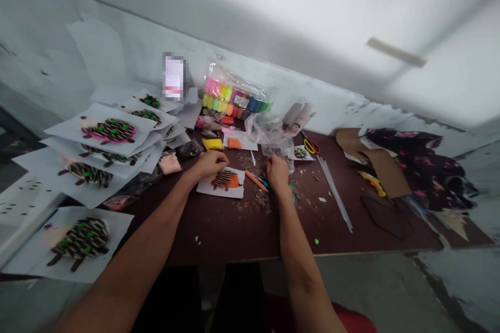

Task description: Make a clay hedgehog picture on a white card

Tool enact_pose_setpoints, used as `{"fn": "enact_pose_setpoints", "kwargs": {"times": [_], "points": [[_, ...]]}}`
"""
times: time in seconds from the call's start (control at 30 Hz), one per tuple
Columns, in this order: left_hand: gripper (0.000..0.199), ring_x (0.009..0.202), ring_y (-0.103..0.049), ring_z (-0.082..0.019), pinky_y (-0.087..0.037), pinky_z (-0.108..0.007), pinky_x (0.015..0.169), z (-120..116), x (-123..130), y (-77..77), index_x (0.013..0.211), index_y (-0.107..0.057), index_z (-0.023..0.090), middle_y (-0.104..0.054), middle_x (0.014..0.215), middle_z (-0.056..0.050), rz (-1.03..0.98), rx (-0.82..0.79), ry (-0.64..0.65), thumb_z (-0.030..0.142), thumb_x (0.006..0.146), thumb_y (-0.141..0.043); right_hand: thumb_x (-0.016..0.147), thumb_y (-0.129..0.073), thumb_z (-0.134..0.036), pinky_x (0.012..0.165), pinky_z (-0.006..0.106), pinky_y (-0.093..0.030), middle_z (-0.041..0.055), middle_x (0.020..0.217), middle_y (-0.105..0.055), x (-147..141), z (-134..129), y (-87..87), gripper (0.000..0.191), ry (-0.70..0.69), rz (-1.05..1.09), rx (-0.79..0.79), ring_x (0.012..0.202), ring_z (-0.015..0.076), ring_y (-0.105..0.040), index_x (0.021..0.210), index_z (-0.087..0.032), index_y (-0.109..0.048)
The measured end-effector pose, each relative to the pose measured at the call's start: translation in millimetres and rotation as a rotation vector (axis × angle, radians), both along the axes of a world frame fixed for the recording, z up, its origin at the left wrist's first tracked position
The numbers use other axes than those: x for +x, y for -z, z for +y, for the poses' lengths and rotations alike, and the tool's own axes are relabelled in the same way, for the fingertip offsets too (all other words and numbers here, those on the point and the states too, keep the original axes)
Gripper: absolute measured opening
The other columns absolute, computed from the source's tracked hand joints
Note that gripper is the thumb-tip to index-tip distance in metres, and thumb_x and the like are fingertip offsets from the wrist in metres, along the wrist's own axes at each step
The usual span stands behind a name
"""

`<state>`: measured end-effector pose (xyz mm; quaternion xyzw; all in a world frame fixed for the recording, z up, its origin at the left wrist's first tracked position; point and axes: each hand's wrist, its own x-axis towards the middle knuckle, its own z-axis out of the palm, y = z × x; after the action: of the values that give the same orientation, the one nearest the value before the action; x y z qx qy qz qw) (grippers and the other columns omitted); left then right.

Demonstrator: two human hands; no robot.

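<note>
The left hand (209,164) was found palm down at centre frame, at the upper left corner of a white card (205,186), with its fingers (222,158) curved downward; whether they gripped anything could not be determined. The card bore an orange clay hedgehog (225,181) with dark stripes and lay just right of the left hand, on a dark brown table (250,239). The right hand (278,174) stood just right of the card, its fingers (275,166) bent and pointing down. Any grip was hidden from view. An orange stick (255,180) lay between the card and the right hand, with blue-green pieces partly hidden beside that hand. Clay crumbs (253,203) were scattered below the stick. Upper centre, a clear bag of colored clay tubs (236,91) stood against the wall, with a yellow clay block (213,143) and orange clay (235,142) on paper below it. At left, overlapping sheets of paper carried finished hedgehogs (109,130), and another sheet lay lower left (80,239). Scissors (311,145) lay upper right of the right hand. Further right were cardboard (375,161), a yellow cutter (373,183) and dark flowered cloth (414,166).
</note>
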<state>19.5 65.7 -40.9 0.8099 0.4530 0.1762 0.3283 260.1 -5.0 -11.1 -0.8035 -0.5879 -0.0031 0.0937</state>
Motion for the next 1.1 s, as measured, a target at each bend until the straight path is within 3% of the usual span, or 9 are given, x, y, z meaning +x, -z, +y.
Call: {"fn": "enact_pose_setpoints", "kwargs": {"times": [0.2,0.37,0.6,0.8,0.97,1.1], "points": [[0.027,0.085,-0.067,-0.02,-0.047,-0.027,0.075,2.6,-2.3,2.9,0.089,-0.077,0.018,-0.077,0.091,-0.005,-0.033,-0.018,0.027,0.022,0.075,-0.054,0.092,-0.053,-0.02,0.085,0.027,-0.044,0.0095,0.106,-0.074,5.8,-3.6,-1.9,0.025,-0.003,0.119,-0.004,0.098,0.02,-0.066,0.104,-0.017,-0.075],[0.028,0.085,-0.068,-0.02,-0.047,-0.026,0.075,4.8,-2.4,7.5,0.089,-0.077,0.019,-0.077,0.092,-0.005,-0.05,-0.03,0.019,0.02,0.074,-0.054,0.088,-0.058,-0.019,0.073,0.024,-0.044,0.0053,0.095,-0.076,15.5,-14.9,-10.9,0.02,0.013,0.213,-0.091,0.087,0.0173,-0.067,0.097,-0.019,-0.076],[0.029,0.084,-0.067,-0.02,-0.046,-0.027,0.075,2.6,-0.9,4.8,0.092,-0.077,0.018,-0.076,0.092,-0.006,-0.027,-0.036,0.008,0.02,0.077,-0.053,0.081,-0.067,-0.022,0.071,0.025,-0.043,0.0054,0.098,-0.076,17.7,-26.2,-21.9,0.017,0.062,0.172,-0.216,0.091,0.0198,-0.067,0.095,-0.021,-0.076],[0.029,0.085,-0.067,-0.021,-0.046,-0.029,0.076,2.5,-1.4,0.5,0.093,-0.078,0.018,-0.076,0.093,-0.007,-0.003,-0.044,0.011,0.02,0.076,-0.054,0.085,-0.056,-0.017,0.072,0.024,-0.043,0.0046,0.094,-0.075,11.2,-22.4,-15.3,0.022,0.004,0.157,-0.191,0.086,0.018,-0.066,0.094,-0.022,-0.076],[0.028,0.087,-0.067,-0.021,-0.046,-0.028,0.077,2.0,-1.3,1.0,0.092,-0.077,0.017,-0.077,0.096,-0.007,-0.014,-0.043,0.014,0.02,0.077,-0.053,0.088,-0.058,-0.029,0.071,0.024,-0.042,0.0054,0.091,-0.074,8.1,-20.8,-9.8,0.02,-0.001,0.161,-0.176,0.082,0.0177,-0.064,0.096,-0.02,-0.074],[0.029,0.086,-0.067,-0.02,-0.046,-0.027,0.076,0.3,-0.9,-0.3,0.093,-0.077,0.016,-0.077,0.095,-0.006,0.004,-0.031,0.008,0.02,0.079,-0.052,0.088,-0.057,-0.026,0.073,0.025,-0.042,0.0063,0.091,-0.072,4.2,-18.3,-7.6,0.019,-0.043,0.178,-0.178,0.083,0.0178,-0.062,0.093,-0.018,-0.073]]}}
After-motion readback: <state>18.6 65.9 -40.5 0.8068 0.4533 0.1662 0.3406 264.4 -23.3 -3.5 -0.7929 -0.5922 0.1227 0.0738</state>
